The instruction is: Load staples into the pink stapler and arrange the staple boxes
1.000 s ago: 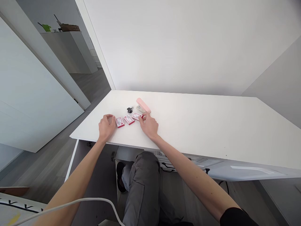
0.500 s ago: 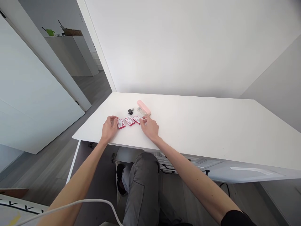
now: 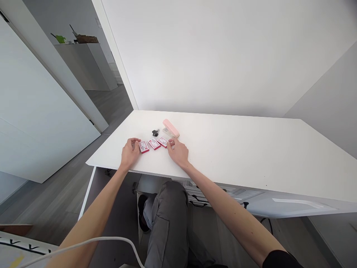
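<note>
Three small red-and-white boxes lie flat in a slightly fanned row on the white tabletop (image 3: pixel 237 149). My left hand (image 3: pixel 130 152) has its fingers curled, thumb and index at the edge of the left box (image 3: pixel 144 147). The middle box (image 3: pixel 154 144) is untouched. At the other end, my right hand (image 3: pixel 177 150) pinches the near corner of the right box (image 3: pixel 162 141), partly covering it. Just behind the row are a pink stapler (image 3: pixel 171 128), its top arm raised, and a small black clip-like item (image 3: pixel 155 132).
A white wall (image 3: pixel 209 56) rises behind the tabletop. Below the front edge are an open cabinet door (image 3: pixel 111 212), drawers with black handles (image 3: pixel 199 201) and my knee (image 3: pixel 171 208). A white cable (image 3: pixel 111 238) crosses the lower left. A doorway opens at the left.
Both hands keep their places at the outer boxes. The view has shifted very slightly; nothing else has visibly moved.
</note>
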A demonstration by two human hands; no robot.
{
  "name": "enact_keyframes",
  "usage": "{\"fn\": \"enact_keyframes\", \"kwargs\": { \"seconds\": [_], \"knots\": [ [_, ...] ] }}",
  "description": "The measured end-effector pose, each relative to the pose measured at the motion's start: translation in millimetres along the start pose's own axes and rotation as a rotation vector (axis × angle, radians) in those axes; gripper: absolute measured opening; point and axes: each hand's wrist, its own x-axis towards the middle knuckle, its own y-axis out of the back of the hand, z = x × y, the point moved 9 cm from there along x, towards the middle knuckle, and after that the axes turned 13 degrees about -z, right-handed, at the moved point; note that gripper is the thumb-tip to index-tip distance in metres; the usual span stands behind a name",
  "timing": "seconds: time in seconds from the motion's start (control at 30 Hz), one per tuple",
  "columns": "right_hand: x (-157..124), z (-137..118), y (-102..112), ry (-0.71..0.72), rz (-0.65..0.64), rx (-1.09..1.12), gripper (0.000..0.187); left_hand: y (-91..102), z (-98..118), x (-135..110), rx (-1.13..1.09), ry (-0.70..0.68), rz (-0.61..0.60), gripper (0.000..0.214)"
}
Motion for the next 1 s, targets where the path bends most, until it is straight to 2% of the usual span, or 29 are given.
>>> {"fn": "enact_keyframes", "kwargs": {
  "seconds": [0.2,0.33,0.53,0.63,0.7,0.8,1.0],
  "knots": [
    [2,-7,-5,0.121,-0.043,0.039,0.023,0.2,1,-1,-0.019,-0.003,0.002,0.022],
    [0,-6,-5,0.147,-0.091,0.111,0.021,0.8,-2,-1,-0.041,0.005,0.015,0.02],
    [-14,-1,1,0.302,-0.324,0.329,0.017,10.8,-10,-2,-0.119,0.0,0.116,0.018],
    [-26,10,16,0.35,-0.403,0.404,0.018,22.8,-20,-6,-0.173,0.042,0.22,0.02],
    [-35,23,30,0.34,-0.398,0.425,0.02,28.1,-25,-9,-0.2,0.072,0.259,0.017],
    [-53,46,55,0.302,-0.357,0.398,0.022,26.0,-27,-9,-0.221,0.081,0.203,0.01],
    [-96,80,95,0.234,-0.307,0.376,0.027,18.0,-16,-11,-0.257,0.048,0.082,0.004]
  ]
}}
